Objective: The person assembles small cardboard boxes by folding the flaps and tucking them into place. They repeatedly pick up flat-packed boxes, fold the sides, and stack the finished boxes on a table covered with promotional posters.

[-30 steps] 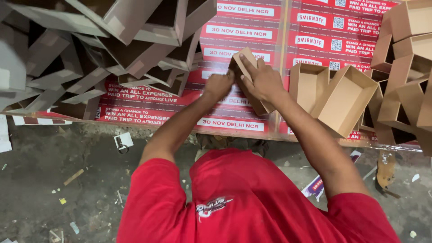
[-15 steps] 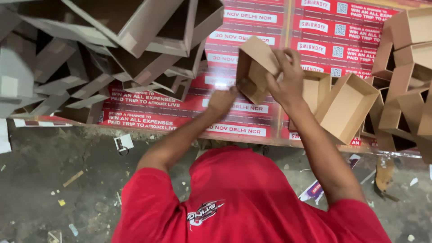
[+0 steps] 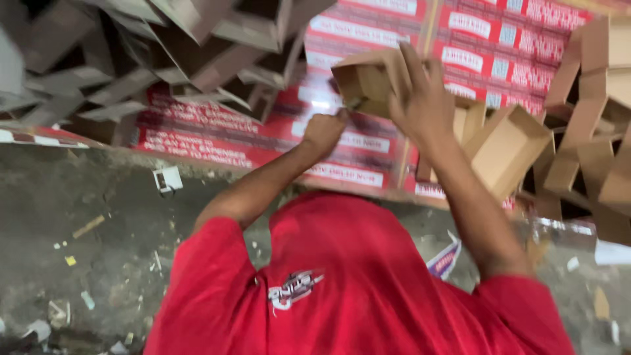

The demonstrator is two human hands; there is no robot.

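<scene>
In the head view, the right hand (image 3: 424,98) gripped a small brown box (image 3: 368,80), lifted above the red printed sheets (image 3: 342,141). The left hand (image 3: 323,131), fisted, worked at the box's lower edge. Firm support there probably kept the folds square.

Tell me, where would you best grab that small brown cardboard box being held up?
Probably across its closed side walls, coming from the right, as the right hand does now on the small box. Its open mouth faces left, toward the left hand, so the thin rim there looks likelier to buckle under a squeeze.
</scene>
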